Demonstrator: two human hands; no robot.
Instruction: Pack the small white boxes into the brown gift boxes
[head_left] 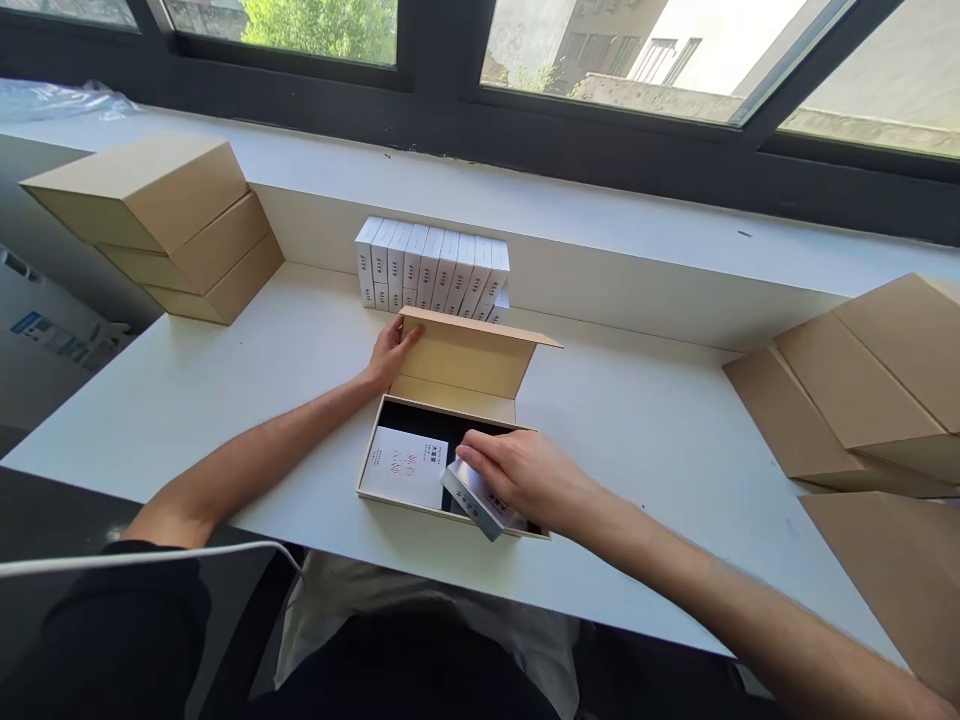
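Observation:
A tan gift box (365, 470) lies on the white table, its hinged lid (469, 362) raised toward the window. My left hand (391, 352) grips the lid's left edge, thumb on the inner face. Inside the box, a small white printed carton (405, 466) lies flat in the left part, with dark lining behind it. With my right hand (529, 470) I hold a second small white carton (480, 500), tilted over the right part of the box. My hand and this carton hide much of that right part.
Behind the lid, a row of several white cartons (431, 265) stands against the ledge. Tan boxes (187, 220) are stacked at the left, and several more tan boxes (862, 380) sit at the right. A white cable (187, 553) crosses near my left arm.

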